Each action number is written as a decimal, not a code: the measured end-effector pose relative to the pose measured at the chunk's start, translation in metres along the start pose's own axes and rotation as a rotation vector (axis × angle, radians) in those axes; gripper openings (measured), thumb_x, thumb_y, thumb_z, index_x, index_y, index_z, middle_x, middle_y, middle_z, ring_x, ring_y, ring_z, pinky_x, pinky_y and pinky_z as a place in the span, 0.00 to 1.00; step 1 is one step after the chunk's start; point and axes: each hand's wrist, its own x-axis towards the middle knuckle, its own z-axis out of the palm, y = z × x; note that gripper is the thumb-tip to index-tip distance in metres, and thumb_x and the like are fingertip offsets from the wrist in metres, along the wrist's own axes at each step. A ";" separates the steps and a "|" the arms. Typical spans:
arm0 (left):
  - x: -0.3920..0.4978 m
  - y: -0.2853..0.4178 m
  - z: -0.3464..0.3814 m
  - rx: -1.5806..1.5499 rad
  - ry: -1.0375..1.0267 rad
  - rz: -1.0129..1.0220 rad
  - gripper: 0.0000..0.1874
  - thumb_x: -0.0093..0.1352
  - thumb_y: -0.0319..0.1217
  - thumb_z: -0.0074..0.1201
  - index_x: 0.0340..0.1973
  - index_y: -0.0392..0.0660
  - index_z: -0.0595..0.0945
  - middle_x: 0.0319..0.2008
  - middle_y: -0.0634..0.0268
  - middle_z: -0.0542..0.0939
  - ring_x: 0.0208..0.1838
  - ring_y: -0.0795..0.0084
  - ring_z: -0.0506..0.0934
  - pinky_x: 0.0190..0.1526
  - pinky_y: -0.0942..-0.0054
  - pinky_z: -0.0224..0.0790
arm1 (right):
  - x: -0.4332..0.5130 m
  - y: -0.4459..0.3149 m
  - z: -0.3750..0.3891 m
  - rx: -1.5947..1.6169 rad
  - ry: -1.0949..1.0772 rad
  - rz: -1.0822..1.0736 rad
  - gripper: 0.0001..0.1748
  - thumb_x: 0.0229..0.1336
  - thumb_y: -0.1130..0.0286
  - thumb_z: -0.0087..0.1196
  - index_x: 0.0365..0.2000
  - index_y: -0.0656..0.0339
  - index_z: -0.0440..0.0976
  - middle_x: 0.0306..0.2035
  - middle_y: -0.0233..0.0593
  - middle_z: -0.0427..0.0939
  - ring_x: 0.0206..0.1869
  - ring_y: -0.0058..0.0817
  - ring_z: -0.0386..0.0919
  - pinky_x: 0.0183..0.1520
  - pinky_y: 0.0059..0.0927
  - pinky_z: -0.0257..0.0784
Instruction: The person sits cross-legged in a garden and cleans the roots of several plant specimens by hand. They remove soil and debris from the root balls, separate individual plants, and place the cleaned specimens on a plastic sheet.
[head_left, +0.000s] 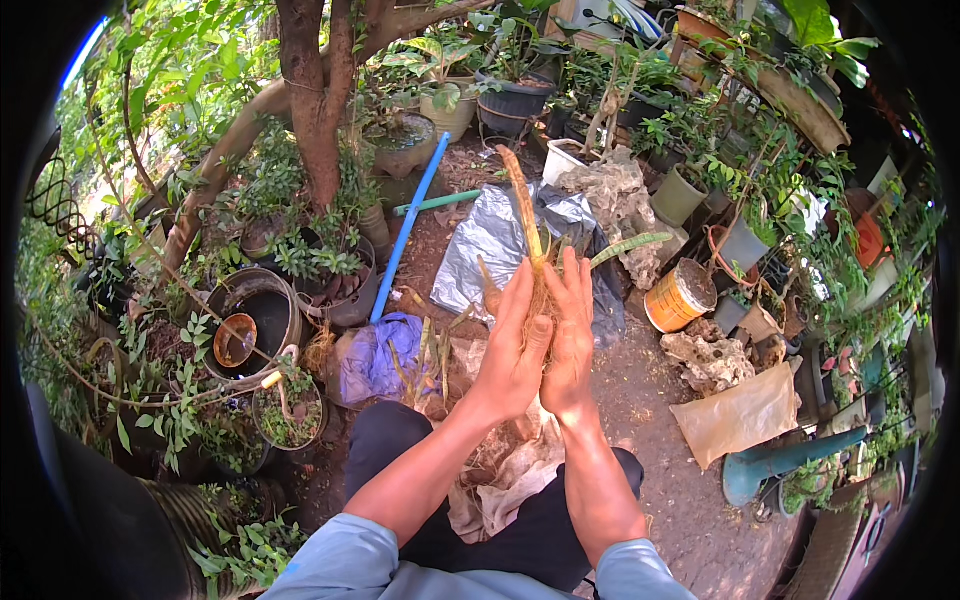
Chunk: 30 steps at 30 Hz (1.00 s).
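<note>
Between my left hand (510, 352) and my right hand (571, 337) is the root mass of a plant (531, 217), pressed by both palms. A long yellow-brown leaf rises from it, and a green banded leaf (634, 246) sticks out to the right. Fibrous roots show between the thumbs and fingers. Beyond my hands lies a silver-grey plastic sheet (476, 251). Crumpled beige cloth (510, 480) lies between my knees. To the left of my hands, several cut leaf pieces (424, 356) lie near a crumpled blue-purple plastic bag (379, 360).
A blue pipe (411, 225) leans across a green pipe (442, 202). Potted plants and a wide dark basin (289, 300) stand left. On the right are an orange-labelled bucket (679, 296), rough rocks (709, 360), a tan sheet (739, 412) and a teal pipe (795, 454). A tree trunk (307, 127) rises beyond.
</note>
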 end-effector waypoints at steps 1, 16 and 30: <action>0.000 0.001 -0.003 -0.015 0.004 -0.013 0.34 0.74 0.41 0.49 0.66 0.28 0.61 0.66 0.41 0.65 0.71 0.54 0.62 0.70 0.62 0.50 | 0.002 -0.005 -0.003 -0.062 -0.043 -0.033 0.36 0.71 0.48 0.25 0.67 0.66 0.57 0.72 0.53 0.50 0.76 0.44 0.43 0.75 0.43 0.34; 0.014 -0.009 -0.031 -0.308 -0.043 -0.173 0.25 0.72 0.29 0.44 0.64 0.34 0.69 0.58 0.54 0.77 0.64 0.63 0.70 0.71 0.57 0.47 | -0.005 -0.020 0.035 0.959 0.187 0.547 0.29 0.72 0.61 0.42 0.67 0.63 0.53 0.65 0.40 0.63 0.66 0.29 0.62 0.69 0.34 0.57; 0.003 -0.002 0.006 -0.546 -0.013 -0.283 0.22 0.75 0.33 0.48 0.60 0.33 0.68 0.53 0.59 0.76 0.55 0.74 0.72 0.58 0.72 0.64 | -0.001 -0.008 0.010 0.224 0.263 0.201 0.21 0.63 0.70 0.41 0.53 0.70 0.70 0.56 0.49 0.70 0.61 0.36 0.66 0.64 0.38 0.59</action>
